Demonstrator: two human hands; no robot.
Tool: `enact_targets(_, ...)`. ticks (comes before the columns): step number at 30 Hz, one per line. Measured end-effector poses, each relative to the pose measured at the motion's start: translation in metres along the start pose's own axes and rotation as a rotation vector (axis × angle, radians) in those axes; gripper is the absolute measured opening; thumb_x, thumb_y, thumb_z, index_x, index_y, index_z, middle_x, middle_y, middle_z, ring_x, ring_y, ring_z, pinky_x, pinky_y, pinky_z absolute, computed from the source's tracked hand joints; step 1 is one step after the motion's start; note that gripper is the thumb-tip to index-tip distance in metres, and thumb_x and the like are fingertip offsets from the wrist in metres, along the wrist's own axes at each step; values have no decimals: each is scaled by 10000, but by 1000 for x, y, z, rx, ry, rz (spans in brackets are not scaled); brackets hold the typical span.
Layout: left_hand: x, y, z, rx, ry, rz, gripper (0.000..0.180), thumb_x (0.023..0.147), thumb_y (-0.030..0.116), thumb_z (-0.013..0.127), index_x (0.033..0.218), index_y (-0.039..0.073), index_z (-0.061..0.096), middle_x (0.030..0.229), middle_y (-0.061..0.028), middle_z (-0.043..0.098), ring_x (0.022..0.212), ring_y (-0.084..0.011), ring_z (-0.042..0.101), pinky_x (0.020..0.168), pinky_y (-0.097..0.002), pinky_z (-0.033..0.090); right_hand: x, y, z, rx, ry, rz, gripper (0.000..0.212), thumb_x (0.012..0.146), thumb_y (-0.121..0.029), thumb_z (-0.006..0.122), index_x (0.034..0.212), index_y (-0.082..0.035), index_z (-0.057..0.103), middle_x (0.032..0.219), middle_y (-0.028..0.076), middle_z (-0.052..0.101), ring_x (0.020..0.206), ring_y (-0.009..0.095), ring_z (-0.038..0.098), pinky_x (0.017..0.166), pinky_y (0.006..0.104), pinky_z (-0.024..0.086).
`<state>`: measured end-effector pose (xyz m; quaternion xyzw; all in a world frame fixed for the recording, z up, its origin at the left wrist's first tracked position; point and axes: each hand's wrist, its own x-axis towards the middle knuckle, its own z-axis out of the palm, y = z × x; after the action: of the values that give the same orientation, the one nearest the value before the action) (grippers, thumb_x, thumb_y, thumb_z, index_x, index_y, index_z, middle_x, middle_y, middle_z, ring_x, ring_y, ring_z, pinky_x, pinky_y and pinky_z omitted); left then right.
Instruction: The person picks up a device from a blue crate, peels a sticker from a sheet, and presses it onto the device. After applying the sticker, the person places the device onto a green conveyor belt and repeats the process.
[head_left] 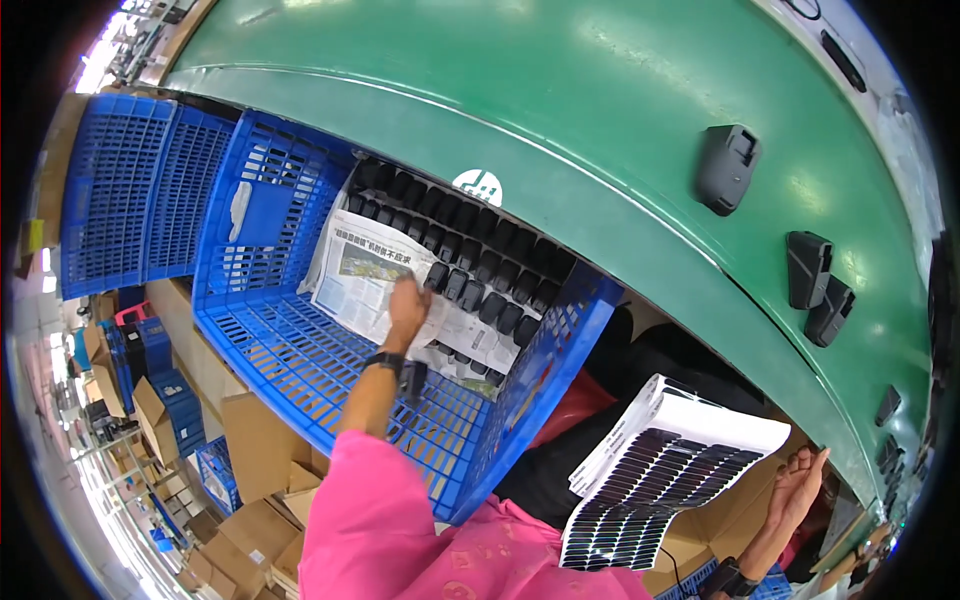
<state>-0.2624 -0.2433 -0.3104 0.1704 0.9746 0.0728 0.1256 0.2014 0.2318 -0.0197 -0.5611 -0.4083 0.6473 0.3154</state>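
My left hand [408, 308] reaches into a blue plastic crate [300, 345], over the right edge of a newspaper sheet [365, 270]. Its fingers look curled beside a black plastic housing [437, 276]; what they hold, if anything, is hidden. Rows of similar black housings [487, 265] stand packed along the crate's far side, with more newspaper [475, 335] between the rows. Under my left wrist is a blurred black piece [413, 380]. At the green table's edge my right hand [793, 487] has its fingers stretched out, their tips touching the edge. Nothing shows in it.
On the green table [480, 75] lie a black device [728, 168] and two smaller black pieces [808, 268]. Sheets with rows of black strips [660, 465] rest near my lap. Blue crates [130, 195] stand at left; cardboard boxes [265, 445] sit lower left.
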Motion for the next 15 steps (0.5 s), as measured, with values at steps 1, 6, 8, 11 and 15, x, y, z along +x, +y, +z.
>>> enact_targets(1, 2, 7, -21, -90, 145, 20, 281, 868, 262, 586, 943, -8, 597, 883, -226, 616, 845, -419, 607, 736, -471, 495, 0, -3, -5, 11, 16, -20, 245, 950, -392, 552, 1002, -154, 579, 821, -34, 610, 720, 75, 561, 558, 223, 433)
enact_targets(6, -50, 155, -216, -410, 532, 426, 160, 833, 58, 629, 695, 24, 558, 582, -103, 549, 489, -191, 502, 471, -327, 380, 5, 9, -4, -99, 108, 9, 312, 911, -427, 609, 886, -131, 514, 706, -20, 538, 573, 85, 497, 464, 239, 394)
enact_targets(8, -69, 241, -266, -525, 401, 830, 218, 750, 183, 728, 900, 68, 621, 697, -87, 601, 489, -194, 534, 432, -269, 399, -1, 6, -7, -149, 163, 9, 345, 899, -430, 625, 918, -103, 518, 716, -7, 531, 567, 90, 495, 453, 227, 379)
enact_targets(11, -31, 354, -285, -325, 470, 809, 670, 798, 504, 655, 1314, 125, 456, 1059, -239, 543, 714, -400, 621, 568, -470, 512, -10, -5, 1, -344, 105, -42, 325, 903, -375, 634, 835, -70, 544, 643, -27, 486, 536, 58, 453, 456, 194, 328)
enact_targets(15, 30, 385, -279, 3, 483, 706, 624, 844, 488, 611, 1303, 94, 454, 1003, -232, 551, 790, -423, 636, 617, -491, 524, -69, 0, 59, -641, 93, -443, 130, 885, -139, 635, 865, -12, 620, 715, -18, 578, 597, 49, 502, 520, 200, 394)
